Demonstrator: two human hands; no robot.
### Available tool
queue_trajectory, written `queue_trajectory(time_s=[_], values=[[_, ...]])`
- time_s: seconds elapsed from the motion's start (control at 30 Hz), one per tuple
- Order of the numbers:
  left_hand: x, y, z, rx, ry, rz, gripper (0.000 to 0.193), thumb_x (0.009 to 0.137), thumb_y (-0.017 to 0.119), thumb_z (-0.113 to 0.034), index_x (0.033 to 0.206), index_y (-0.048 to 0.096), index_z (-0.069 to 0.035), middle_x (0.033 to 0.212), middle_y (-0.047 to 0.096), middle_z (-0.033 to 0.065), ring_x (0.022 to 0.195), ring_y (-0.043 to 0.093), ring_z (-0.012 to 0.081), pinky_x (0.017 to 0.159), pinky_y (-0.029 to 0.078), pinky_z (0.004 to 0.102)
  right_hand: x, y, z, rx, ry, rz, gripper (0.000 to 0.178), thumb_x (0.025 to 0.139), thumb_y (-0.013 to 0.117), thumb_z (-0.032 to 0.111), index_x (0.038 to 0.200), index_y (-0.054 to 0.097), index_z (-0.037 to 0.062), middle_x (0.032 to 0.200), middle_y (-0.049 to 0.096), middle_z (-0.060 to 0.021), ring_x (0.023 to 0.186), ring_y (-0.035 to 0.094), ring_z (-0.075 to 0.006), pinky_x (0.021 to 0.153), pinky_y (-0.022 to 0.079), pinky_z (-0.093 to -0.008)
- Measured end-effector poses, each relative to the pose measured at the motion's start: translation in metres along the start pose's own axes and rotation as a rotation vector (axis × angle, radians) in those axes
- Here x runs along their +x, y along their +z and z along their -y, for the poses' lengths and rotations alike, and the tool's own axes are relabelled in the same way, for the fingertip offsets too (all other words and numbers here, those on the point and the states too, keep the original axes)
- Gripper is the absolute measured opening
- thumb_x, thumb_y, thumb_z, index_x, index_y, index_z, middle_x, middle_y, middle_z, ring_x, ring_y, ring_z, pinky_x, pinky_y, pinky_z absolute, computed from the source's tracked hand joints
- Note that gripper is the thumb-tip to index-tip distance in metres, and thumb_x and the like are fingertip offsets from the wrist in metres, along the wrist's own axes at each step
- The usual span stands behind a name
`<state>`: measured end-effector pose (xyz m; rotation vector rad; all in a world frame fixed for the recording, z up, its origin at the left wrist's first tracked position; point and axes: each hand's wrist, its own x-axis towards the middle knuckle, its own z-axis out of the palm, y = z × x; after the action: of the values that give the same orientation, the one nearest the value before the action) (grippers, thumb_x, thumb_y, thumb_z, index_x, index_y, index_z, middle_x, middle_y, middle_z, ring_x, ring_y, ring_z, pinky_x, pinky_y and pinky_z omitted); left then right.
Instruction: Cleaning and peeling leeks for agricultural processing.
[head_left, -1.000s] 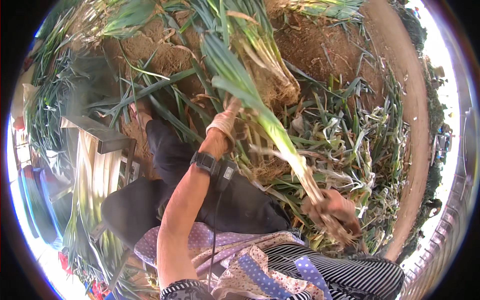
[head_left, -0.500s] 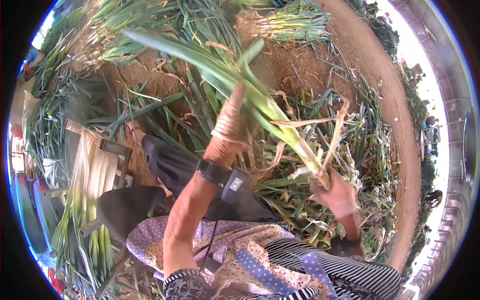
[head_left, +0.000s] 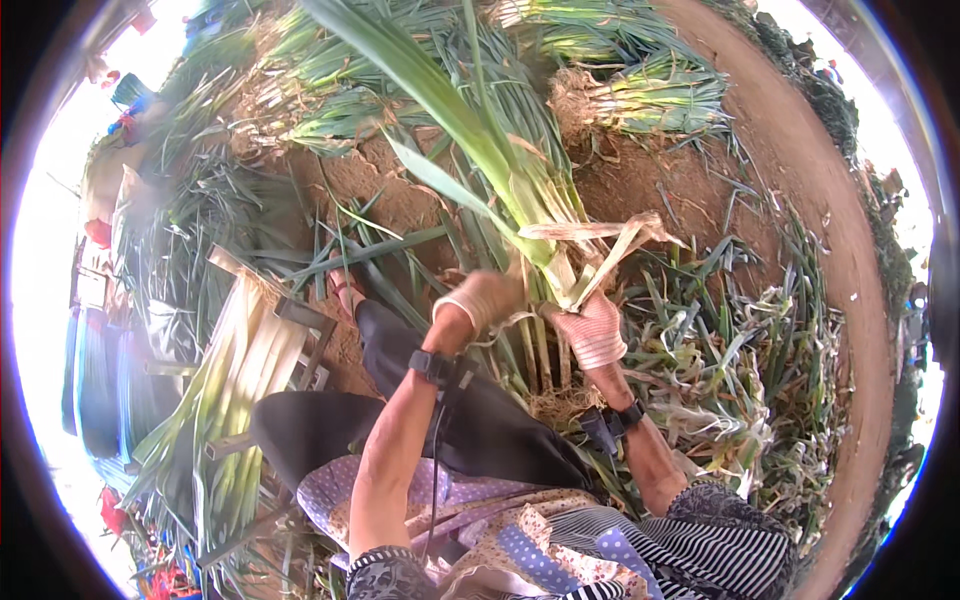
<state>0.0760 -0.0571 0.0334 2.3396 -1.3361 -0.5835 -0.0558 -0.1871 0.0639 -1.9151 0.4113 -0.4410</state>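
A large leek slants up and away in front of me, its broad green leaves fanning toward the far left. Dry, pale leaves hang off its lower stalk. My right hand, in a pale wrapped glove, is closed around the base of this leek. Just left of the stalk is my left hand, gloved alike; motion smears its fingers, and whether it touches the leek cannot be made out. Below and between the hands, more leek stalks lie with their roots toward me.
At left, clean pale leeks rest on a metal rack. Bundled leeks lie on the soil at the far side, with larger heaps at far left. Stripped leaves pile up at right beside a dirt strip.
The leek has swung more upright, and its base has moved up and left with my right hand. My left hand has slid down from the leek's middle toward its base.
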Motion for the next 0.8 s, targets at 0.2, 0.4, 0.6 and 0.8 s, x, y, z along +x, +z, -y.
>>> queue_trajectory(time_s=[0.2,0.4,0.6,0.8], values=[[-0.019,0.033,0.108,-1.307,-0.033,-0.981,0.045,0.085,0.053,-0.041,0.102,0.057,0.0,0.081,0.061,0.0079,0.069,0.059,0.0206,0.062,0.049,0.0262,-0.004,0.004,-0.017,-0.157,-0.025,0.016,0.037,0.068,0.075,0.014,0.101,0.062,0.0056,0.086,0.067,-0.0099,0.076,0.065,-0.019,0.067,0.05,-0.0303],[-0.01,-0.039,0.022,-1.922,0.116,-0.9,0.068,0.078,0.06,-0.056,0.123,0.045,-0.007,0.104,0.053,0.0044,0.093,0.051,0.0181,0.08,0.044,0.0351,-0.037,-0.003,-0.036,-0.618,-0.152,0.149,0.03,0.074,0.07,0.029,0.093,0.062,0.008,0.084,0.063,-0.0154,0.076,0.062,-0.0284,0.067,0.05,-0.0385],[-0.021,-0.014,0.04,-2.048,-0.022,-0.919,0.065,0.074,0.066,-0.052,0.116,0.046,-0.008,0.097,0.054,0.0093,0.089,0.055,0.0262,0.08,0.046,0.0438,-0.015,-0.006,-0.054,-0.268,0.086,0.484,0.048,0.081,0.059,0.039,0.113,0.052,0.0037,0.111,0.053,-0.0212,0.092,0.058,-0.029,0.074,0.053,-0.0394],[-0.018,0.007,0.034,-2.026,0.018,-0.947,0.067,0.076,0.061,-0.057,0.114,0.045,-0.004,0.097,0.054,0.0126,0.092,0.055,0.0273,0.083,0.045,0.0445,0.04,0.051,-0.044,0.678,-0.112,0.403,0.052,0.073,0.072,0.022,0.115,0.053,-0.0036,0.119,0.05,-0.0203,0.109,0.047,-0.0278,0.092,0.044,-0.0369]])
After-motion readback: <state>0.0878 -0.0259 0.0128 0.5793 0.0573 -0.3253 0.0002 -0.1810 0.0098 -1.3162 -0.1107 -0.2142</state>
